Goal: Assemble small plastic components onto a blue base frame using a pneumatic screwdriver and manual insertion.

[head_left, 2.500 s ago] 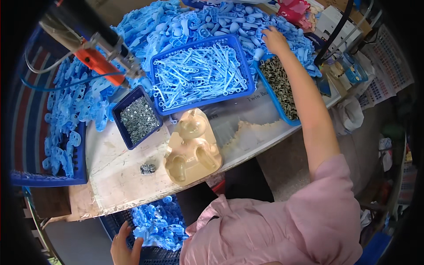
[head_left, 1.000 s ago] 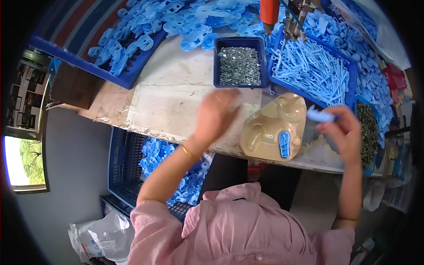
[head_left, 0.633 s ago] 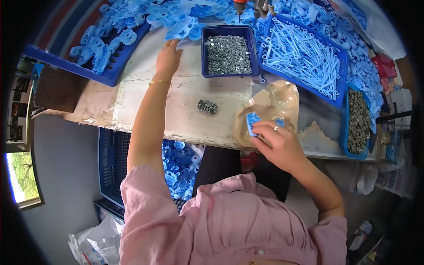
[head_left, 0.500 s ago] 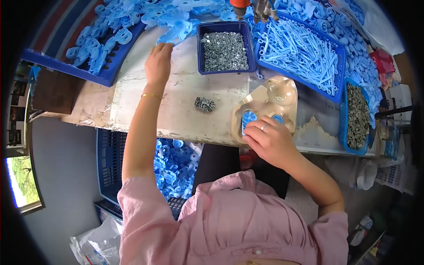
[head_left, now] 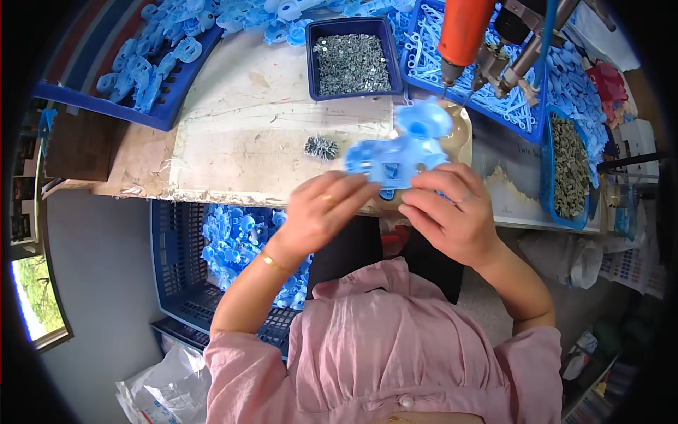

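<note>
A light blue plastic shell, shaped like an animal figure with a round head, is held up between my two hands. My left hand pinches its lower left end. My right hand grips its lower right side. Beneath the shell lies a tan moulded holder, mostly covered by it. A small blue part shows under the shell's lower edge. Just beyond the shell hangs an orange powered screwdriver, its bit pointing down. Left of the shell sits a small heap of screws.
Beyond the heap stands a dark blue tray of small metal pieces. Blue sticks fill another tray, partly behind the screwdriver. A narrow blue tray of metal parts is at right. Blue shells fill a left basket and a crate below the table.
My left hand has come back from the far pile with a light blue shell, which both hands now hold over the tan holder. The screwdriver appears lower and farther right.
</note>
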A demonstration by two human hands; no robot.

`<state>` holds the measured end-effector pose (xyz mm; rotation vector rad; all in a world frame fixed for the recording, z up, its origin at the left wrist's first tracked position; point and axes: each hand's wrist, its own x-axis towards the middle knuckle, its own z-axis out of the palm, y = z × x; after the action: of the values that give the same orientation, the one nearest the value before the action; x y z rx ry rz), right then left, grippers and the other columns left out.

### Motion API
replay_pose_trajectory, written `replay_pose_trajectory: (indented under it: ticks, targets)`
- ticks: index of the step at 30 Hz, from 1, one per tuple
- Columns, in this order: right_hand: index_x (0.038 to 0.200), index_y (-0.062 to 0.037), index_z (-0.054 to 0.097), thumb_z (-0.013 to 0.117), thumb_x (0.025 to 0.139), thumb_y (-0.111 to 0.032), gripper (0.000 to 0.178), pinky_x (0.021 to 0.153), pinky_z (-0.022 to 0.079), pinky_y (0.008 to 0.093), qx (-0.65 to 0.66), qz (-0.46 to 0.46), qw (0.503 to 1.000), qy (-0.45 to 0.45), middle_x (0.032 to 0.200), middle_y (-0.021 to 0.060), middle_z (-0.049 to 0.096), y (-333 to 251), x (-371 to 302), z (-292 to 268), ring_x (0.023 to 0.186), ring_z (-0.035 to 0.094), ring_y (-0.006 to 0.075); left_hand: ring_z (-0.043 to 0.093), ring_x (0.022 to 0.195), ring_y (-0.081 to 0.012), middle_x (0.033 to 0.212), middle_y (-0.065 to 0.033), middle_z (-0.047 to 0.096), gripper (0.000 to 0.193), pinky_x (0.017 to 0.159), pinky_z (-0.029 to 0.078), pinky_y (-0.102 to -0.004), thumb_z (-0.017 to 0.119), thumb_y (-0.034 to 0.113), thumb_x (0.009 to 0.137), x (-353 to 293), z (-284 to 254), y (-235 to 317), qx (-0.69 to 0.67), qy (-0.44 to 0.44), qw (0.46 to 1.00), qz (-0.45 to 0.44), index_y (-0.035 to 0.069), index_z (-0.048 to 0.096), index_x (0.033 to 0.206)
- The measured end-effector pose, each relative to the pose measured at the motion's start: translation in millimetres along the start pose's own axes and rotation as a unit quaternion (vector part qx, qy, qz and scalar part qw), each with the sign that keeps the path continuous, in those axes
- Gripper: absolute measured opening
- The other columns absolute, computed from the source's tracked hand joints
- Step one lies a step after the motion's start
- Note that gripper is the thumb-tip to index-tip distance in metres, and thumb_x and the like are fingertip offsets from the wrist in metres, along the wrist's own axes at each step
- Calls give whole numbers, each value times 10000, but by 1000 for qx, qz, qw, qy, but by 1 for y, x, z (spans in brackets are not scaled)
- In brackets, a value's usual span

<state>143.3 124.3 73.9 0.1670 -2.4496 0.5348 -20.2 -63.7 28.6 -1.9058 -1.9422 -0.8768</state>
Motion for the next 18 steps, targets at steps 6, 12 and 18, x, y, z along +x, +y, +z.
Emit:
replay_pose_trajectory:
  ticks: [6, 12, 18]
  targets:
    - [1126, -76, 680, 694, 801, -38, 327, 797, 537, 406, -82, 99, 984, -122, 1073, 61, 660, 28, -24, 13, 1005, 632, 284, 578, 1105, -284, 1236, -49, 660, 461, 934, 505, -410, 773, 85, 695, 18, 50, 0, -44, -5, 999, -2, 110, 707, 1150]
    - [1137, -84, 718, 649, 821, -12, 331, 793, 554, 378, -49, 104, 984, -137, 1036, 46, 682, 36, -32, 14, 979, 639, 256, 455, 1306, -373, 1477, -109, 502, 720, 1109, 391, -470, 849, 174, 729, 20, 49, 5, -109, -18, 982, -153, 108, 540, 1376]
    - [1178, -85, 726, 644, 782, -3, 412, 821, 553, 363, -104, 93, 970, -197, 1015, 36, 696, 28, -27, 10, 969, 633, 236, 452, 1334, -371, 1467, -124, 506, 757, 1124, 390, -469, 848, 158, 718, 19, 47, 3, -125, -42, 976, -171, 81, 516, 1395]
